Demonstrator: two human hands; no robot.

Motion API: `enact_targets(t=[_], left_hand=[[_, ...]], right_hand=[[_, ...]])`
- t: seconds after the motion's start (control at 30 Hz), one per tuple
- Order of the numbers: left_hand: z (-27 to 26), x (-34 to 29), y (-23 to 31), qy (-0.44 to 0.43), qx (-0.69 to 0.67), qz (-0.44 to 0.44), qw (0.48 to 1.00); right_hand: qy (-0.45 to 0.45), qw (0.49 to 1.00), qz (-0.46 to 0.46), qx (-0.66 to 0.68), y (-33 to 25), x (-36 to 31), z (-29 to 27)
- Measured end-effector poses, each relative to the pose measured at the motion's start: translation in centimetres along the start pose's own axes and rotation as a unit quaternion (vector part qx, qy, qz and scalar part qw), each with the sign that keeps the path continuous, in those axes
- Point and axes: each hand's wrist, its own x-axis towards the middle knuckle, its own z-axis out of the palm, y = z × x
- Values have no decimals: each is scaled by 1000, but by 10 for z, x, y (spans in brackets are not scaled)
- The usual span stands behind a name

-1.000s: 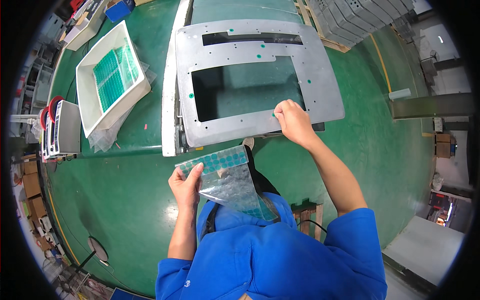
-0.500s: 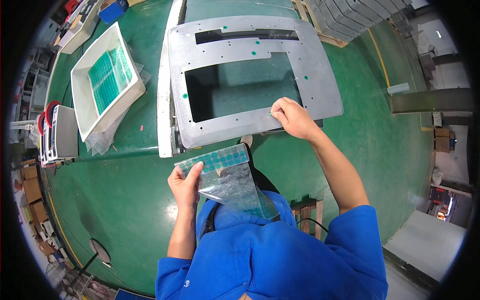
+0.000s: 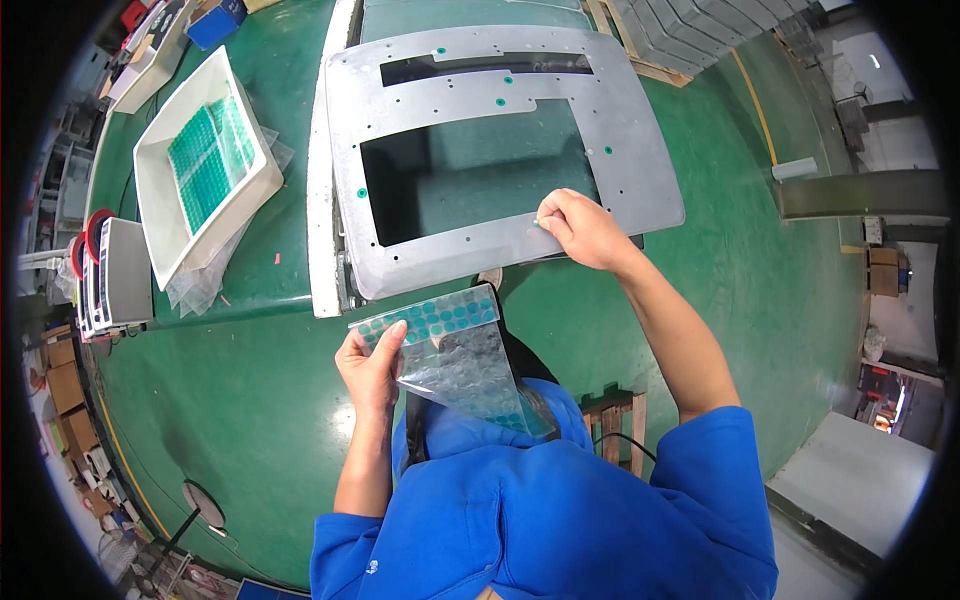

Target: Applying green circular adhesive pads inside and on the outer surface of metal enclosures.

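Note:
My left hand (image 3: 373, 367) pinches a clear plastic sheet (image 3: 455, 365) by its upper left corner. Rows of round teal stickers (image 3: 440, 317) run along the sheet's top strip, and its lower end hangs folded in front of my body. Ahead lies a grey metal panel (image 3: 430, 120) with one large and one narrow cut-out. Small holes dot the panel, and teal rings sit around several of them. At its near edge, right of the middle, my right hand (image 3: 585, 232) is closed, thumb and finger pinching a tiny green sticker (image 3: 537, 223), mostly hidden, against or just above the metal.
Left of the panel, a white tray (image 3: 150, 190) holds more teal sticker sheets (image 3: 208, 165), with loose clear plastic (image 3: 200, 285) beneath it. Beside it stands a white device with red rings (image 3: 120, 270). A wooden stool (image 3: 622, 425) is near my right side; grey stacked parts (image 3: 690, 35) rest on a pallet.
The whole view has shifted slightly, so the panel and tray appear a little farther left. My right hand stays pinched near the same spot on the panel; my left hand keeps its hold.

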Motion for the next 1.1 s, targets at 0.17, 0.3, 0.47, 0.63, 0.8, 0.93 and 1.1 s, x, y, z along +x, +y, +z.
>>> enact_targets(t=[0.17,0.3,0.47,0.63,0.8,0.93,1.1], left_hand=[[0,2,-1,-1,2,-1,1000],[1,3,-1,-10,5,-7,1000],[4,5,-2,-17,-1,-10,1000],[4,6,-3,-17,-4,-11,1000],[4,5,-1,-12,-2,-14,1000],[3,6,-2,-7,-1,-11,1000],[4,7,-4,-13,-4,-14,1000]], right_hand=[[-6,1000,-22,-17,3,1,0],[2,1000,-1,-14,-2,2,1],[28,998,-20,-50,0,1,5],[40,997,-21,-63,-1,1,6],[-7,1000,7,-20,-1,2,0],[-20,999,-9,-23,-1,1,-3],[-16,1000,-1,-25,0,3,0]])
